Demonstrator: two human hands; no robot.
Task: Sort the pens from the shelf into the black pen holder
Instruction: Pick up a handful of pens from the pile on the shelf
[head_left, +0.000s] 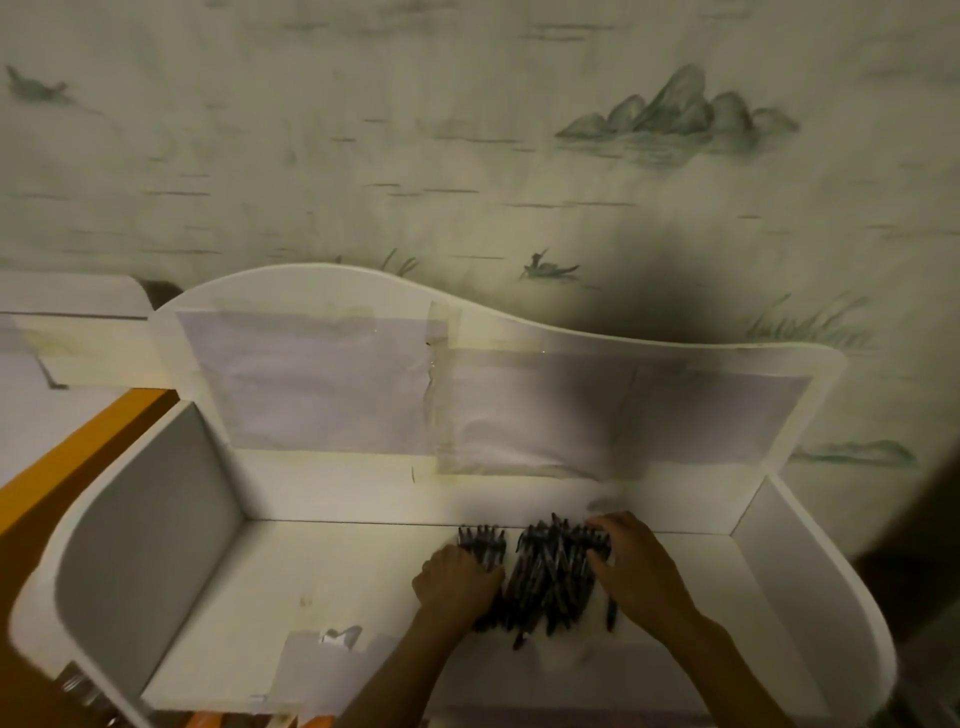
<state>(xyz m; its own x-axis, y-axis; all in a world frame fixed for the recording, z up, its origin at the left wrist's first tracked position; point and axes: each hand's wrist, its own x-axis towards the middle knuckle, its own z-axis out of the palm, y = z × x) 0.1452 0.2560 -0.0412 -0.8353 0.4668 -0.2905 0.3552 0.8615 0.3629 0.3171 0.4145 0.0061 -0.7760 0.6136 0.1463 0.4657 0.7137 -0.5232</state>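
Both hands rest on a heap of dark pens (550, 577) lying on the white shelf (332, 582). The left hand (457, 584) sits on the heap's left side, fingers curled down over the pens; whether it grips any, I cannot tell. The right hand (636, 564) lies on the right side, fingers bent over the pile's far edge. The hands are apart, with the bulk of the pens between them. Beyond the hands rises the shelf's back panel (519, 338), patched with taped paper sheets (322, 384). Behind it hangs wallpaper (467, 130) with painted hills and birds.
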